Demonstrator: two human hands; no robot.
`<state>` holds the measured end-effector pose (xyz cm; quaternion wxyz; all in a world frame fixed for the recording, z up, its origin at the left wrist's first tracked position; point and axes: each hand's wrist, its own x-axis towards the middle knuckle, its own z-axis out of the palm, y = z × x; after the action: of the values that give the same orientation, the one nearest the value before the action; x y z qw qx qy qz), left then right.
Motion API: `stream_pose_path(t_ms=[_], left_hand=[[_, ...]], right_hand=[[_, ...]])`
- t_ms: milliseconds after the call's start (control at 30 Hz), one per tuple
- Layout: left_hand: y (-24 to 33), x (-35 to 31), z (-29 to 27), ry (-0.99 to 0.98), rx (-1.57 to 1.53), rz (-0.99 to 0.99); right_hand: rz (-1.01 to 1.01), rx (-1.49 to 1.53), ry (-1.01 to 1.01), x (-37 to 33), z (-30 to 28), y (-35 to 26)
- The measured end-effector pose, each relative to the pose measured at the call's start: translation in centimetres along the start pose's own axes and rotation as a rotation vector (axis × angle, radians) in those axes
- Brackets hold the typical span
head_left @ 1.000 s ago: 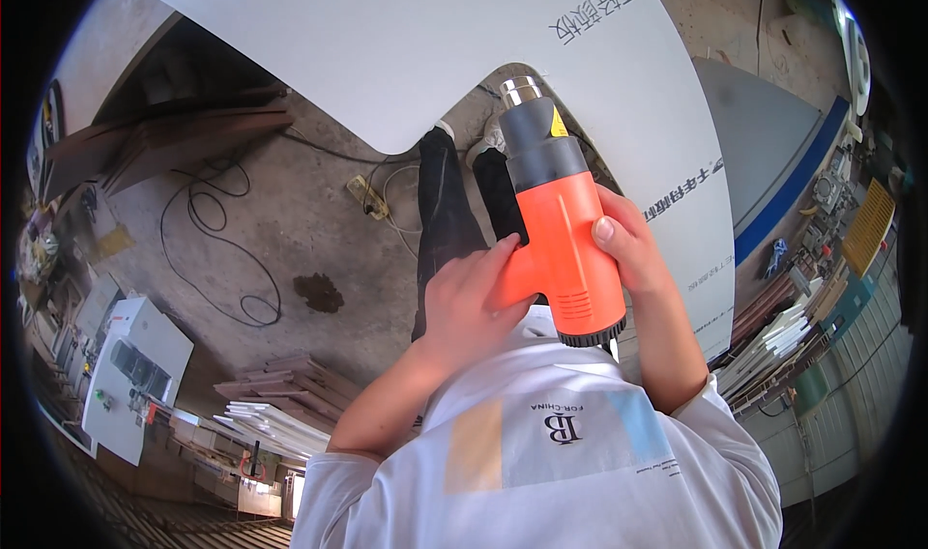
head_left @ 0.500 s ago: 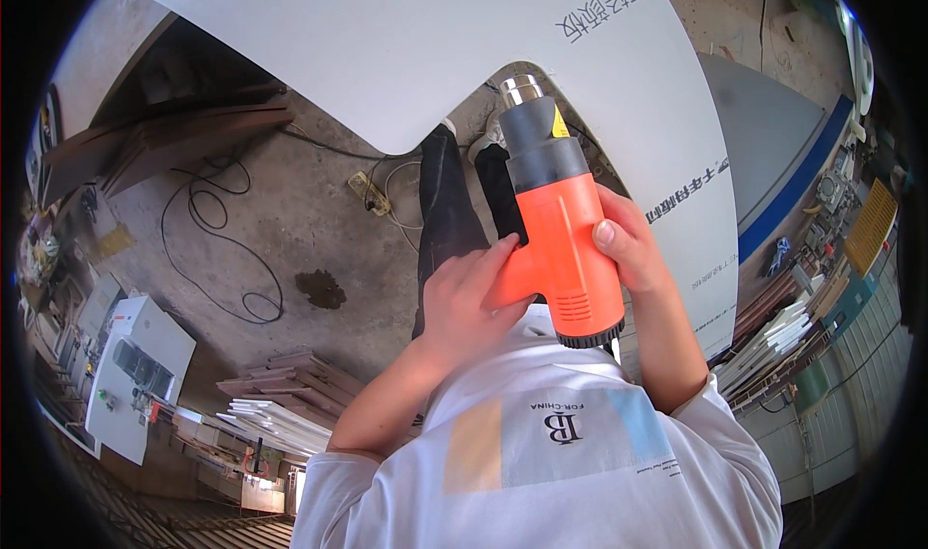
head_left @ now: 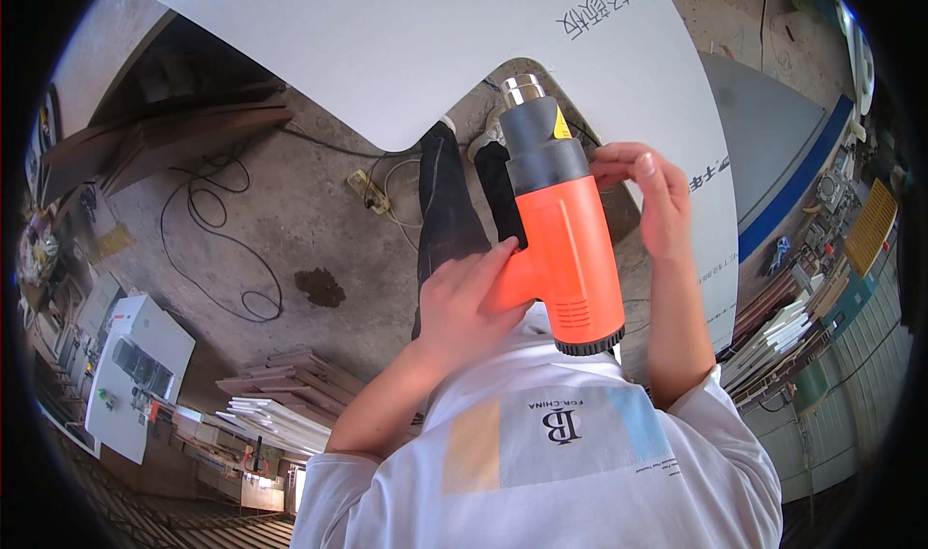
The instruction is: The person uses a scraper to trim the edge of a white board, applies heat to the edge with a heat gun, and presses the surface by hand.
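Observation:
An orange heat gun (head_left: 570, 249) with a dark grey collar and a bare metal nozzle is held in front of my body, nozzle pointing away from me. My left hand (head_left: 464, 303) wraps round its handle, which sticks out to the left; the fingertips are partly hidden behind it. To the right of the gun's barrel, my right hand (head_left: 657, 196) is off the casing, thumb raised and fingers stretched toward the dark collar. Its fingertips come close behind the collar's edge, and nothing shows in that hand.
A large pale grey board (head_left: 416, 46) with a rounded cutout lies ahead, reaching down the right side. Black cable (head_left: 208, 220) coils on the concrete floor beside a power strip (head_left: 368, 191). Dark panels (head_left: 184, 138) lean at left; stacked boards (head_left: 290, 394) stand lower left.
My right hand has let go of the gun's orange body and moved up and to the right. My left hand keeps its hold, and the gun stays nearly in place.

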<state>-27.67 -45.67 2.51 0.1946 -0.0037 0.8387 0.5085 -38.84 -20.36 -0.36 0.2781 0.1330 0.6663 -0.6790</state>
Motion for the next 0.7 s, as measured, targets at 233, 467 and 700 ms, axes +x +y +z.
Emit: stream_pose_path(t_ms=[233, 467, 700], left_hand=[[-0.3, 0.1, 0.1, 0.035, -0.026, 0.022], [-0.4, 0.1, 0.2, 0.027, -0.023, 0.028], [-0.5, 0.2, 0.0, 0.02, -0.035, 0.009]], right_hand=[[-0.135, -0.149, 0.151, 1.8, -1.1, -0.3], [-0.188, -0.225, 0.203, 2.7, -0.8, -0.5], [-0.219, -0.201, 0.193, 4.0, -0.9, -0.9]])
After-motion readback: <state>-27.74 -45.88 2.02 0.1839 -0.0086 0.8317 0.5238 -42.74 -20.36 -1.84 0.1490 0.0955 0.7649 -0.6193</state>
